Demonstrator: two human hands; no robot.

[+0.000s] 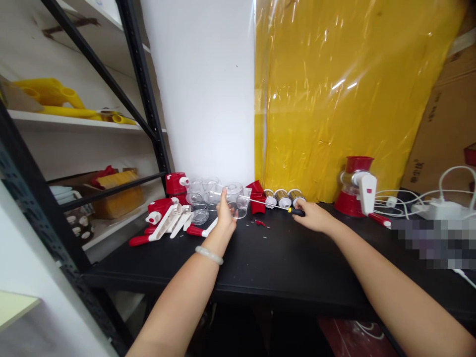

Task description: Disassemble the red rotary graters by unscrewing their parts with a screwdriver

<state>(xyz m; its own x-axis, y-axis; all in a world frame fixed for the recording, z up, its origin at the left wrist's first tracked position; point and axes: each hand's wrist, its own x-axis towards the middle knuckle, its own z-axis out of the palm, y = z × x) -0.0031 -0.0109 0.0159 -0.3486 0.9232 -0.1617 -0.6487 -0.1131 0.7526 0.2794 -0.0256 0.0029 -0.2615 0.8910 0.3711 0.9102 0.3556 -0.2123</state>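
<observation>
Holding a clear plastic part (235,187) to a screwdriver (273,204)

Your left hand (226,216) has the clear plastic part above the back of the black tabletop (282,267), thumb upright against its near side; the far fingers are partly hidden, but they seem wrapped around it. Your right hand (308,216) curls its fingers around the screwdriver's handle, and the shaft reaches across to the part; whether the tip touches is too small to tell. Expect the part to be light and stiff, probably slippery, and liable to crack if you lever hard. Take it by its body rather than a thin rim, with your fingertips off the line of the shaft.

Around you, the surface bears more clear parts (197,194), crank handles (166,224) at the left and patterned drums (283,198) at the back. An assembled grinder (355,193) stands to the right, shelving (139,69) rises on your left, and yellow sheeting (334,114) hangs behind the tabletop
</observation>
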